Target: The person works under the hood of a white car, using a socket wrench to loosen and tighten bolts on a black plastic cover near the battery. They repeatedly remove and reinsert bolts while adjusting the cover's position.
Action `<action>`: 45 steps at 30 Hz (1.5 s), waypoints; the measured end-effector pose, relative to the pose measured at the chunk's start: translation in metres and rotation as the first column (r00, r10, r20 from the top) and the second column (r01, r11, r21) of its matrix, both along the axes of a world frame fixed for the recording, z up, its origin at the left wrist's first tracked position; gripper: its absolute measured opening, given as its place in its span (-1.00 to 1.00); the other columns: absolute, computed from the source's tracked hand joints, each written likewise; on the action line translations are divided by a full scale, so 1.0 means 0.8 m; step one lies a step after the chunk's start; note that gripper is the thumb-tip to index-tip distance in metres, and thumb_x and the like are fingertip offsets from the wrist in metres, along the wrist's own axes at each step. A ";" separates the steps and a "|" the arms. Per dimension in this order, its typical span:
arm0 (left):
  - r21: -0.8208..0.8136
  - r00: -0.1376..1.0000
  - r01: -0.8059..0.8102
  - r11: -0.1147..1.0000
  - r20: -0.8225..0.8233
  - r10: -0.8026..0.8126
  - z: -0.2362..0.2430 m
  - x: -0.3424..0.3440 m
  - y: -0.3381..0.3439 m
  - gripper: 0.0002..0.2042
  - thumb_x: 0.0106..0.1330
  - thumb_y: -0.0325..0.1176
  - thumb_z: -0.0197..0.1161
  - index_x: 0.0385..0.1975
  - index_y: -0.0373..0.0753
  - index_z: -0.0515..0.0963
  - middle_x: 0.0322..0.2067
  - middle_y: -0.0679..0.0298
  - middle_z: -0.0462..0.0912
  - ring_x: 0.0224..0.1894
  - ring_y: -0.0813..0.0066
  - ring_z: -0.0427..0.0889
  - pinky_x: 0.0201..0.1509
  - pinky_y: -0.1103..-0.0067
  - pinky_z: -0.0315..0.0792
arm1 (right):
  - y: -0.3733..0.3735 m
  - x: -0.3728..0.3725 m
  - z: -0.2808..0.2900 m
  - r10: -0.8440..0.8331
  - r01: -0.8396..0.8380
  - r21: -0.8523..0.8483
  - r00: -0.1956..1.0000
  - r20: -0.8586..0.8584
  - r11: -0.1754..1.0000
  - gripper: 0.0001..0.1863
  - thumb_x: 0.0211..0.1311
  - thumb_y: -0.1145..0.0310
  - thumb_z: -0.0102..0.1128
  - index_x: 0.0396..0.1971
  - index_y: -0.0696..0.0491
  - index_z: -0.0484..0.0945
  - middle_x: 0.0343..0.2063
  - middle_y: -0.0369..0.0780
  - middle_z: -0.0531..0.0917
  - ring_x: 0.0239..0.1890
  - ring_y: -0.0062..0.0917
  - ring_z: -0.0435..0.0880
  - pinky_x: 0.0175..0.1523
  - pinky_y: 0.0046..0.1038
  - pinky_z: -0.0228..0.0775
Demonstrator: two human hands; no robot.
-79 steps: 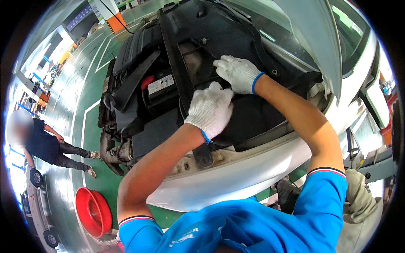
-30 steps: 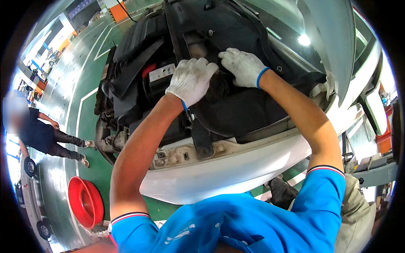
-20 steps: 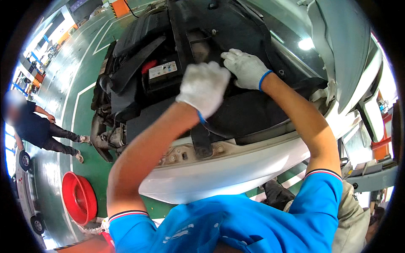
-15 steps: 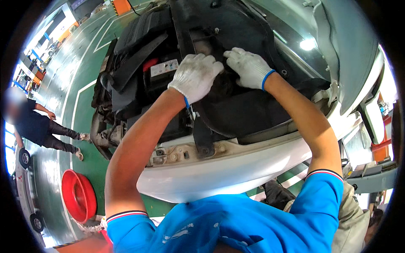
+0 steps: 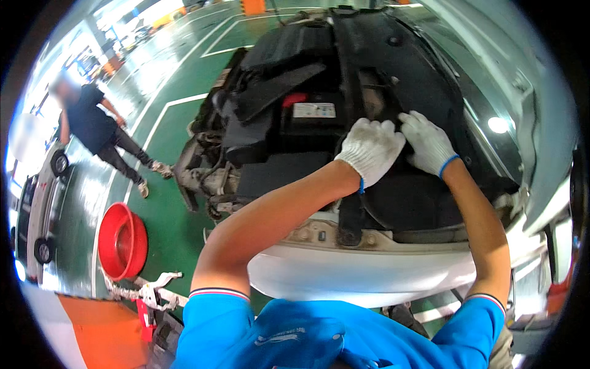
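I lean over the open engine bay of a white car, both hands in white knitted gloves with blue cuff edging. My left hand [image 5: 372, 149] is curled closed, knuckles up, right of the black battery [image 5: 313, 126] and beside a long black bar. Close by on the right, my right hand [image 5: 428, 141] has its fingers bent down toward the left one. Both sit low among dark parts at the edge of the large black cover [image 5: 409, 67]. Whatever lies under the fingers is hidden by the gloves. Below the hands runs the white front bumper [image 5: 344, 267].
A red plastic tub [image 5: 124, 240] stands on the green floor at left. Farther back, a person [image 5: 92, 120] in dark clothes stands near a parked car [image 5: 40, 212]. The raised hood [image 5: 491, 67] hangs at the right. An orange panel [image 5: 101, 329] is at lower left.
My view has swung left, so the engine bay and hands sit farther right in it. The gloves remain around the same spot, slightly closer together, and more of the battery shows.
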State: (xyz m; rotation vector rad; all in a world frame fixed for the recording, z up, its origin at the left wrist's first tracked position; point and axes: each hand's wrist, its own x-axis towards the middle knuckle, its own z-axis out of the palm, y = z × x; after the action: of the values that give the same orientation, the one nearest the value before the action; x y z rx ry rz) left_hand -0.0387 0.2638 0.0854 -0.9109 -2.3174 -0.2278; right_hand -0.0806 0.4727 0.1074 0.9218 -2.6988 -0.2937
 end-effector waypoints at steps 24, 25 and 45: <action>-0.154 0.897 -0.064 0.986 0.424 0.125 0.029 0.058 0.038 -0.80 0.34 -0.39 0.17 -0.13 -0.22 0.67 -0.14 -0.01 0.69 -0.06 0.07 0.76 -0.04 0.21 0.63 | 0.027 -0.019 -0.012 0.116 -0.116 0.015 0.993 -0.024 0.993 -0.45 0.26 0.28 0.37 0.18 0.24 0.51 0.44 0.01 0.41 0.53 -0.08 0.31 0.52 -0.14 0.31; -0.195 0.902 -0.054 0.979 0.411 0.132 0.031 0.057 0.036 -0.80 0.35 -0.39 0.16 -0.13 -0.20 0.67 -0.13 0.01 0.69 -0.06 0.08 0.75 -0.04 0.22 0.62 | 0.026 -0.025 -0.018 0.117 -0.117 0.008 0.992 -0.037 0.993 -0.45 0.27 0.25 0.37 0.19 0.21 0.53 0.44 -0.01 0.41 0.52 -0.11 0.32 0.52 -0.17 0.32; -0.046 0.954 0.149 0.988 0.270 -0.131 0.019 -0.004 -0.007 -0.70 0.26 -0.36 0.33 0.00 -0.16 0.64 -0.13 0.07 0.67 -0.07 0.03 0.74 0.06 0.18 0.62 | 0.019 -0.017 -0.017 0.019 -0.016 0.042 0.998 -0.063 0.999 -0.41 0.05 0.48 0.40 0.18 0.07 0.56 0.42 -0.18 0.45 0.49 -0.23 0.38 0.47 -0.25 0.41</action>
State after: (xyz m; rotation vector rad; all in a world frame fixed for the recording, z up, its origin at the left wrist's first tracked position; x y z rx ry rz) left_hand -0.0420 0.2585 0.1006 -1.1403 -2.5197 -0.3547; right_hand -0.0941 0.4875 0.0936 0.9313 -2.6346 -0.3696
